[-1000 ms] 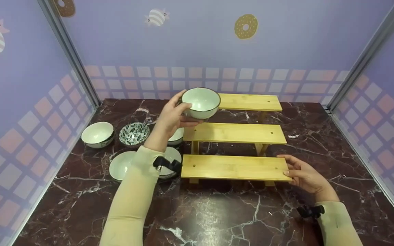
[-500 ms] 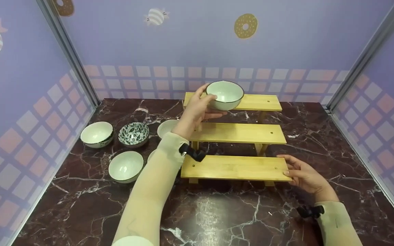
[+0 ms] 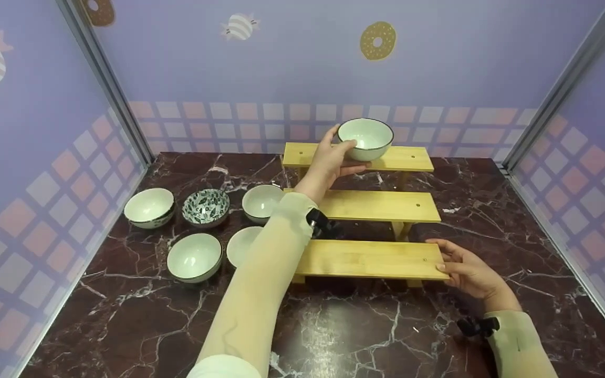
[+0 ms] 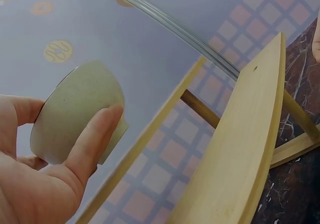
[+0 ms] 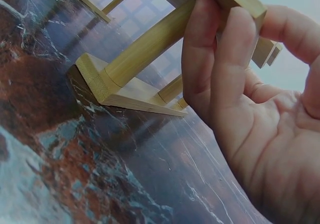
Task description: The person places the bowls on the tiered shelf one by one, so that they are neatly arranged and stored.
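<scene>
My left hand (image 3: 334,160) grips a pale green bowl (image 3: 366,139) with a dark rim, thumb over the edge and fingers beneath. In the head view the bowl overlaps the top board of a three-tier wooden rack (image 3: 371,257). The left wrist view shows the bowl (image 4: 80,111) from its side, above the upper boards, with the foot ring free of the wood. At the rack's front right corner, my right hand (image 3: 468,270) pinches the end of the lowest board, thumb on top. Fingers (image 5: 232,58) curl under that board end in the right wrist view.
Left of the rack stand several bowls: a white one (image 3: 149,206), a dark-patterned one (image 3: 206,208), and pale green ones (image 3: 195,256), two partly behind my left arm. A purple wall (image 3: 302,68) closes the back of the dark marble table (image 3: 124,315).
My left hand has carried the bowl right and slightly up, from beside the rack's left end to the middle of the top board. The right hand has stayed put on the lowest board.
</scene>
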A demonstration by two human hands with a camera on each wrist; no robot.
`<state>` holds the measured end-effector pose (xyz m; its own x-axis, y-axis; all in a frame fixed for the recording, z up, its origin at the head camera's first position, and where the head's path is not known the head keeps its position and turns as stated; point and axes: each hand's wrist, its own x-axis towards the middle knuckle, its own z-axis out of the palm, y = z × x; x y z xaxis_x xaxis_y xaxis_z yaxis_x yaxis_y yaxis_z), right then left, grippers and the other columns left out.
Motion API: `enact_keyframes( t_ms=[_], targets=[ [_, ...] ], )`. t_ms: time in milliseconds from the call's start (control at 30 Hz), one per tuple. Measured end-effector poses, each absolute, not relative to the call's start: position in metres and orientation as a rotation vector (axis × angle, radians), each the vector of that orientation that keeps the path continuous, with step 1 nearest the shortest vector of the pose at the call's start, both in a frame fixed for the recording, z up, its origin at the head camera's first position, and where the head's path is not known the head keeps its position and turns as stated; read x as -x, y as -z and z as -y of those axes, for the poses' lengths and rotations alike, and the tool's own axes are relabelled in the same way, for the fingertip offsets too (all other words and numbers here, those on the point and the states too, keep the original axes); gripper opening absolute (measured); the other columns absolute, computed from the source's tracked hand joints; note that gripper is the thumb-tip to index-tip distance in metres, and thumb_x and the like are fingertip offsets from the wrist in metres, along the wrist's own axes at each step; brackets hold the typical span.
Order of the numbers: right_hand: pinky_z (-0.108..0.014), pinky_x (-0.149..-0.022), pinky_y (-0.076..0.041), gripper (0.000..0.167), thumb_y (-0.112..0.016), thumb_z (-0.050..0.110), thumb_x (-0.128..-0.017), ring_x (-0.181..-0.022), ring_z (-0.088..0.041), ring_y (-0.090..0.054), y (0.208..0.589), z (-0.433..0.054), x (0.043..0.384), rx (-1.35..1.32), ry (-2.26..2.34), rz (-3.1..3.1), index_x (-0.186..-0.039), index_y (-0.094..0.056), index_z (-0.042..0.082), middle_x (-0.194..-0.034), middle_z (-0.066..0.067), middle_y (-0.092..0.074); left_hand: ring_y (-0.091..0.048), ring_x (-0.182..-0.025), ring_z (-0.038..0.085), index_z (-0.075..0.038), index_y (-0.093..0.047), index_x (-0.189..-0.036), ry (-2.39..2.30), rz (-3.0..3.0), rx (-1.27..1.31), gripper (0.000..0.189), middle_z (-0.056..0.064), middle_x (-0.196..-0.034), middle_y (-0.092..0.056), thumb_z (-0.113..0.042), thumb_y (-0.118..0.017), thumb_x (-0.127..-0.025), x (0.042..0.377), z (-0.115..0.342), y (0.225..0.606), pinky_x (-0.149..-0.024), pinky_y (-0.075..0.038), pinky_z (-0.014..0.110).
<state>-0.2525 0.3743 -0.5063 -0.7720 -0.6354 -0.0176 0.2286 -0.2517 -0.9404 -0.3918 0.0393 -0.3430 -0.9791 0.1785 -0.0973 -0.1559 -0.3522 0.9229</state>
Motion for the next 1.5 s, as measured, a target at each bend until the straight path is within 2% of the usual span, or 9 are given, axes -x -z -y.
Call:
enact_keyframes(
  t_ms=[167, 500, 733, 867, 1033, 1333, 1500],
  targets=[
    [-0.017, -0.076, -0.064, 0.056, -0.037, -0.013, -0.104, -0.098, -0.01, -0.072, 0.508, -0.375, 0.252, 0.517, 2.069, -1.431, -0.147, -0.047, 0.021, -0.127, -0.001, -0.064, -0.069, -0.107, 0.055, -0.027, -0.026, -0.164, -2.437, -1.639, -0.029, 0.073, 0.025, -0.155, -0.037, -0.01, -0.061, -0.103, 0.394, -0.053, 0.346, -0.068, -0.069, 0.037],
    [-0.017, -0.076, -0.064, 0.057, -0.036, -0.014, -0.103, -0.098, -0.01, -0.072, 0.508, -0.374, 0.253, 0.53, 2.078, -1.398, -0.146, -0.048, 0.022, -0.127, -0.002, -0.064, -0.068, -0.112, 0.053, -0.026, -0.024, -0.165, -2.43, -1.652, -0.082, 0.074, 0.025, -0.157, -0.035, -0.012, -0.062, -0.103, 0.391, -0.079, 0.348, -0.068, -0.069, 0.035],
    [-0.016, -0.075, -0.064, 0.056, -0.038, -0.013, -0.104, -0.095, -0.009, -0.072, 0.507, -0.374, 0.254, 0.525, 2.065, -1.428, -0.147, -0.048, 0.022, -0.125, -0.002, -0.064, -0.068, -0.115, 0.051, -0.026, -0.022, -0.166, -2.431, -1.669, -0.094, 0.075, 0.026, -0.158, -0.035, -0.014, -0.062, -0.103, 0.39, -0.085, 0.351, -0.075, -0.069, 0.039],
    [-0.016, -0.074, -0.063, 0.056, -0.038, -0.013, -0.103, -0.094, -0.008, -0.071, 0.508, -0.374, 0.253, 0.531, 2.063, -1.434, -0.15, -0.043, 0.017, -0.125, -0.002, -0.064, -0.066, -0.118, 0.05, -0.025, -0.02, -0.166, -2.439, -1.662, -0.089, 0.076, 0.025, -0.16, -0.033, -0.015, -0.062, -0.103, 0.39, -0.087, 0.353, -0.078, -0.068, 0.04],
    [-0.018, -0.076, -0.064, 0.056, -0.038, -0.013, -0.103, -0.097, -0.011, -0.072, 0.508, -0.374, 0.252, 0.515, 2.066, -1.427, -0.151, -0.041, 0.015, -0.127, -0.003, -0.063, -0.067, -0.117, 0.05, -0.025, -0.017, -0.167, -2.418, -1.69, -0.097, 0.077, 0.024, -0.161, -0.032, -0.017, -0.061, -0.104, 0.389, -0.088, 0.353, -0.081, -0.068, 0.041],
    [-0.017, -0.076, -0.064, 0.056, -0.035, -0.014, -0.103, -0.098, -0.01, -0.072, 0.509, -0.375, 0.253, 0.531, 2.085, -1.405, -0.149, -0.044, 0.018, -0.126, -0.003, -0.064, -0.073, -0.106, 0.046, -0.031, -0.012, -0.167, -2.349, -1.705, -0.096, 0.079, 0.018, -0.168, -0.024, -0.025, -0.06, -0.105, 0.389, -0.088, 0.352, -0.079, -0.068, 0.043],
    [-0.016, -0.074, -0.063, 0.056, -0.036, -0.014, -0.103, -0.095, -0.009, -0.071, 0.51, -0.376, 0.253, 0.538, 2.084, -1.403, -0.151, -0.042, 0.016, -0.125, -0.002, -0.065, -0.072, -0.107, 0.045, -0.029, -0.011, -0.167, -2.312, -1.765, -0.117, 0.078, 0.019, -0.169, -0.024, -0.029, -0.059, -0.106, 0.389, -0.087, 0.354, -0.075, -0.069, 0.042]
  ],
)
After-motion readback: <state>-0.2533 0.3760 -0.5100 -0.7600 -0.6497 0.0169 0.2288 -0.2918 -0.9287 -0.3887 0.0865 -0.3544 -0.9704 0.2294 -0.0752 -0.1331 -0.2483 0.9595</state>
